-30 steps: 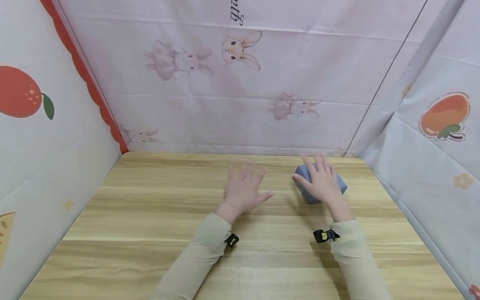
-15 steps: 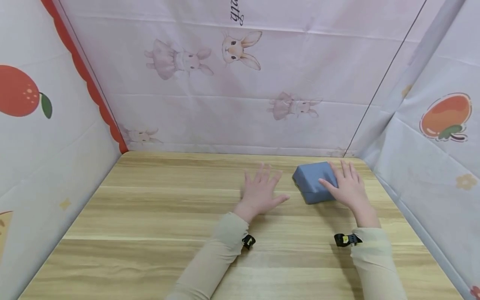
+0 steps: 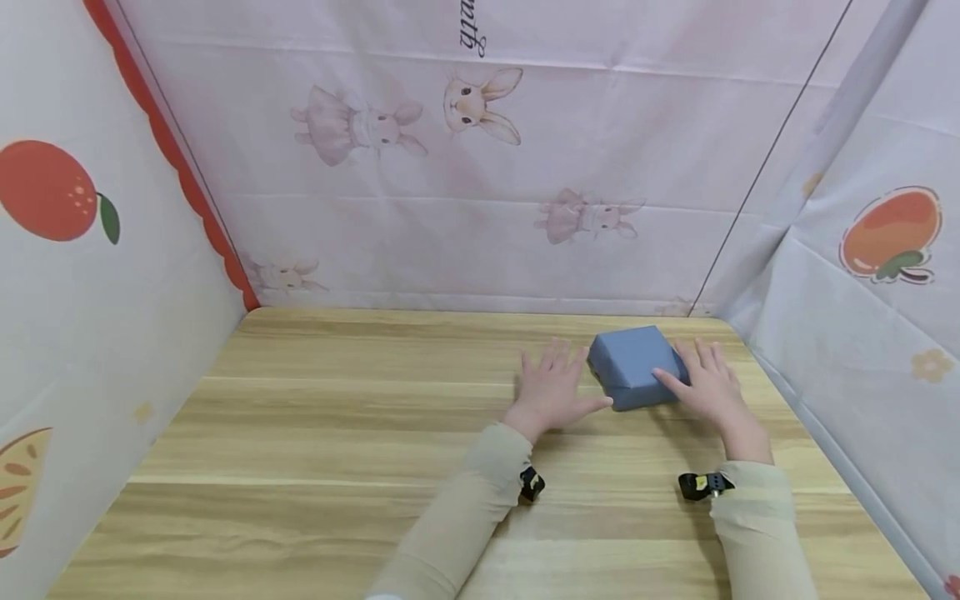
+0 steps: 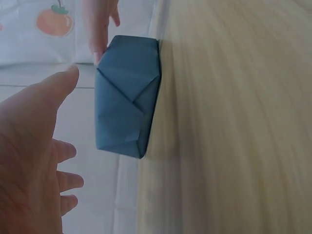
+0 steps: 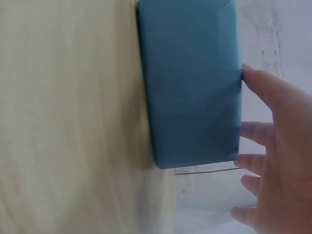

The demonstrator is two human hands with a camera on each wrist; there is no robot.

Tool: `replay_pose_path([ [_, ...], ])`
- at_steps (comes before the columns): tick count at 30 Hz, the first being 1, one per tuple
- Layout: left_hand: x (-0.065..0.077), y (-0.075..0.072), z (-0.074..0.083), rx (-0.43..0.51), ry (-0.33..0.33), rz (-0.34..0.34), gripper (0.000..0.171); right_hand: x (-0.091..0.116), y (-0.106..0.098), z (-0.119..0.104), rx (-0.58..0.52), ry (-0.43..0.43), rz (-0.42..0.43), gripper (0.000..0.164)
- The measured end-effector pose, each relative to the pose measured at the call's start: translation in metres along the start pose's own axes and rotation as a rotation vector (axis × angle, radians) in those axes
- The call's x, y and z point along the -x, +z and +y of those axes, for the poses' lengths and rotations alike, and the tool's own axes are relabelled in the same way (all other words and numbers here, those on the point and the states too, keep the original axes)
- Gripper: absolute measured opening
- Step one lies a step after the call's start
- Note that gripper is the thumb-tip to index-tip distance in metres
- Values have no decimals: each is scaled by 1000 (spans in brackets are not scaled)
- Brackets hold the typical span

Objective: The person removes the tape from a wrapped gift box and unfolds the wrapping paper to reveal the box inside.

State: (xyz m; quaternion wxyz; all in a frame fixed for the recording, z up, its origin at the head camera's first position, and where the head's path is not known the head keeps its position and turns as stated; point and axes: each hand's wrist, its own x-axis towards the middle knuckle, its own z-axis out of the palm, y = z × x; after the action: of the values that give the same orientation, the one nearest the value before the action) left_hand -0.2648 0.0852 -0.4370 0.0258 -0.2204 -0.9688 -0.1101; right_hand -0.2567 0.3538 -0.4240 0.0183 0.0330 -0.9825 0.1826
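Note:
A box wrapped in blue paper (image 3: 636, 358) lies near the table's back right; its folded end (image 4: 127, 97) faces the left wrist view. On its left is my left hand (image 3: 551, 394), fingers spread and a small gap between them and the box in the left wrist view. My right hand (image 3: 711, 392) is at the box's right side with fingers spread, the thumb at the top edge. In the right wrist view the right fingertips (image 5: 247, 74) appear close to the box's edge; whether they touch it I cannot tell.
The wooden table (image 3: 300, 450) ends at a printed cloth backdrop (image 3: 420, 242) with rabbits. Cloth side walls with fruit prints stand at left (image 3: 150, 292) and right (image 3: 840, 333).
My left hand has moved right, up beside the box. My right hand has slid off the top of the box to its right side. The box has stayed about where it was.

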Motion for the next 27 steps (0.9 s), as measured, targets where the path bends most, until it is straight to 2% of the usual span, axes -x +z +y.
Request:
replay_pose_path([
  [6,-12,8,14,-24,21,-3,94,-5,4,3,21,19,-19,86],
  [12,-20,13,24,-48,33,-48,90,-7,7,4,29,19,-35,87],
  [19,-22,10,29,-71,39,-85,88,-6,5,-2,27,26,-48,88],
  [27,-20,4,29,-78,56,-87,86,-1,3,-10,19,6,-29,86],
])
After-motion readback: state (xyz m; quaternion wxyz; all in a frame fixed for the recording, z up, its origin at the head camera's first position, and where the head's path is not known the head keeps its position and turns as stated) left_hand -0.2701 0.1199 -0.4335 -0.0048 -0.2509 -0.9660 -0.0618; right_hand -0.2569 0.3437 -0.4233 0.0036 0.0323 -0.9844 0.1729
